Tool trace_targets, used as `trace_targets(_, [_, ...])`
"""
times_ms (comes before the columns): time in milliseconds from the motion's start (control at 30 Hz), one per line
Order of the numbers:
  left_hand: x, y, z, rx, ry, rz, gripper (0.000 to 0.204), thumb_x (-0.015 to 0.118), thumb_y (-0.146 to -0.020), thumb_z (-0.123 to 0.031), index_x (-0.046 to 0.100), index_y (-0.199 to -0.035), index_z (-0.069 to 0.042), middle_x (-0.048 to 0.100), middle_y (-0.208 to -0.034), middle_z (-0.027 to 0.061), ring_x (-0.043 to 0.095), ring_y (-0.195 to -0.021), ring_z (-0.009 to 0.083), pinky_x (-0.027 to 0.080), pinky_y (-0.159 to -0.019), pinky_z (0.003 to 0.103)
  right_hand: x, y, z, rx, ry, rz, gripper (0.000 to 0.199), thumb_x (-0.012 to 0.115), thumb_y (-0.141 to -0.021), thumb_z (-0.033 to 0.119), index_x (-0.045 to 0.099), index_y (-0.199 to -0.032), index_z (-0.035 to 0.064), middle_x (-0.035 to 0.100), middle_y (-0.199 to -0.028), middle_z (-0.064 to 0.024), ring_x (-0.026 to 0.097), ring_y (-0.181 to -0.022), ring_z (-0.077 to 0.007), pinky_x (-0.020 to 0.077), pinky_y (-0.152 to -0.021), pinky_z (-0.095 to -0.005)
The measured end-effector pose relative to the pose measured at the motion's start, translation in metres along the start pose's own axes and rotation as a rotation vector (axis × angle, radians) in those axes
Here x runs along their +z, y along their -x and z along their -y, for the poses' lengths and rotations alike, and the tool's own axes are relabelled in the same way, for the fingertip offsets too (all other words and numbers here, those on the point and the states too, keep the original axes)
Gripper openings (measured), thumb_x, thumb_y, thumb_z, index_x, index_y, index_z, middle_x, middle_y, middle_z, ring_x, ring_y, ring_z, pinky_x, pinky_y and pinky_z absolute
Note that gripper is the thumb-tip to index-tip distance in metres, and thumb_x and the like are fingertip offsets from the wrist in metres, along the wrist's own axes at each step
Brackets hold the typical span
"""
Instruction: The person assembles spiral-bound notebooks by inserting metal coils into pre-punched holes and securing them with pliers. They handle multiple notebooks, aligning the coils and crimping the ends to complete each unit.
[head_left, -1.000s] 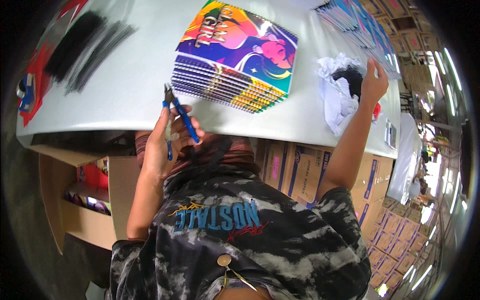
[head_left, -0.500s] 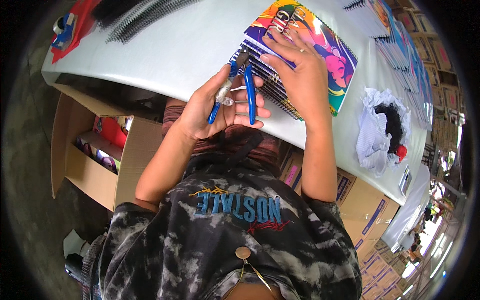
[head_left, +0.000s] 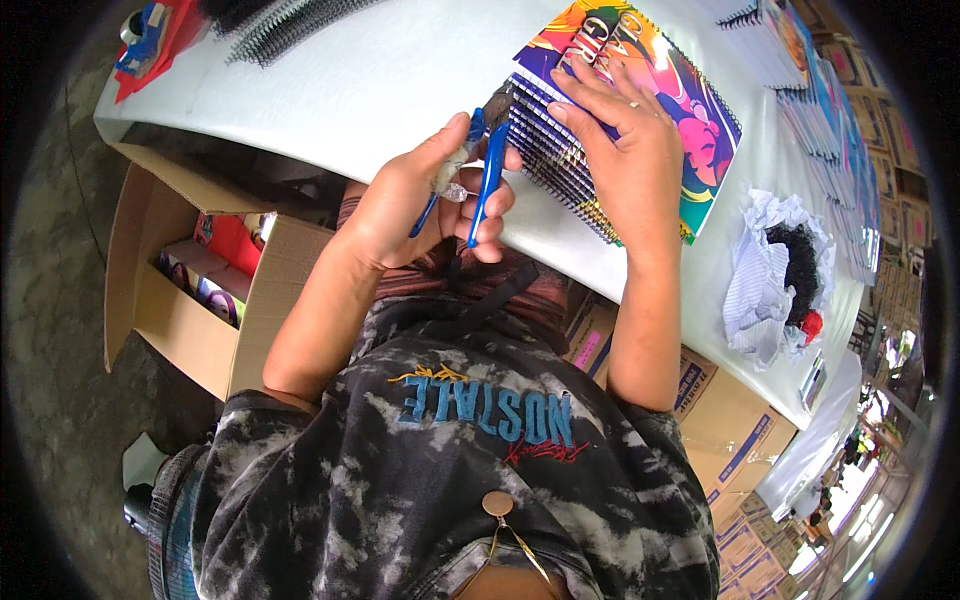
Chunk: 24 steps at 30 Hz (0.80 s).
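Note:
My left hand (head_left: 400,200) is wrapped round a pair of blue-handled pliers (head_left: 488,185), with a whitish wrapping on one handle. The dark jaws point away from me and lie against the corner of a stack of spiral-bound notebooks (head_left: 705,150) at the table edge. Along the near left side of the stack, the wire coils (head_left: 560,165) show one above another. My right hand (head_left: 635,155) rests on the top notebook's colourful cover, its fingers stretched out and spread. Whether the jaws grip a coil end is too small to tell.
On the white table (head_left: 300,110) lie black plastic coils (head_left: 300,25) at the far left, beside a blue tape dispenser (head_left: 140,45). Crumpled paper (head_left: 755,290) with black scraps sits at right, near more notebook stacks (head_left: 825,130). Below left stands an open carton (head_left: 200,290).
The pliers' handles have come closer together as my left fingers curl in, and the jaws have moved to the notebook corner. My right hand stays on the cover. The whole view has shifted slightly.

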<state>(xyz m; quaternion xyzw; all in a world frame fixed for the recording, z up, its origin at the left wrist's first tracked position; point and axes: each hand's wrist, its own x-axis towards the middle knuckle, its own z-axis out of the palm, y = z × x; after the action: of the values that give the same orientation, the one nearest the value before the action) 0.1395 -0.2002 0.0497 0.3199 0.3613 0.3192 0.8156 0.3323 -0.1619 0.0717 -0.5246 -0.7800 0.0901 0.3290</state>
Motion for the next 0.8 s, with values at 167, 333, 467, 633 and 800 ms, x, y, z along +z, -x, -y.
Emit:
trace_targets(167, [0.013, -0.002, 0.013, 0.219, -1.089, -0.529, 0.042, 0.041, -0.095, -0.040, 0.048, -0.109, -0.001, 0.053, -0.071, 0.0054, 0.055, -0.066, 0.0160, 0.043, -0.065, 0.025, 0.001, 0.003, 0.001, -0.057, 0.079, -0.014, 0.030, 0.069, -0.075, 0.025, 0.068, -0.103, 0.0152, 0.062, -0.112, -0.0052, 0.051, -0.115, -0.0298, 0.0320, -0.101, -0.0421])
trace_targets(333, [-0.002, -0.001, 0.014, -0.056, 0.250, 0.143, 0.063, 0.026, -0.093, -0.054, 0.043, -0.120, 0.000, 0.056, -0.090, 0.0147, 0.060, -0.087, 0.0295, 0.052, -0.078, 0.042, 0.002, 0.002, 0.001, -0.049, 0.085, -0.005, 0.035, 0.071, -0.072, 0.022, 0.067, -0.106, 0.0153, 0.062, -0.114, -0.0042, 0.050, -0.117, -0.0295, 0.0329, -0.101, -0.0404])
trace_targets(467, [-0.010, -0.006, 0.019, -0.092, 0.513, 0.303, 0.066, 0.023, -0.093, -0.055, 0.041, -0.122, 0.001, 0.054, -0.095, 0.0193, 0.060, -0.090, 0.0354, 0.052, -0.078, 0.050, 0.000, 0.002, 0.005, -0.031, 0.080, 0.019, 0.034, 0.070, -0.074, 0.020, 0.066, -0.107, 0.0145, 0.060, -0.117, -0.0032, 0.048, -0.119, -0.0302, 0.0329, -0.103, -0.0371])
trace_targets(633, [-0.001, 0.003, 0.009, -0.100, 0.469, 0.239, 0.064, 0.024, -0.094, -0.054, 0.042, -0.120, 0.001, 0.053, -0.088, 0.0157, 0.060, -0.077, 0.0303, 0.054, -0.071, 0.046, 0.001, 0.002, 0.005, -0.028, 0.091, 0.019, 0.034, 0.070, -0.074, 0.020, 0.066, -0.107, 0.0147, 0.060, -0.116, -0.0031, 0.048, -0.120, -0.0293, 0.0324, -0.104, -0.0369])
trace_targets(800, [0.006, 0.006, 0.006, 0.033, -0.274, -0.148, 0.050, 0.029, -0.095, -0.050, 0.049, -0.107, -0.005, 0.048, -0.069, 0.0030, 0.047, -0.054, 0.0144, 0.044, -0.048, 0.028, 0.002, 0.003, 0.002, -0.054, 0.094, 0.004, 0.035, 0.071, -0.073, 0.022, 0.066, -0.106, 0.0152, 0.061, -0.115, -0.0031, 0.050, -0.116, -0.0296, 0.0330, -0.101, -0.0404])
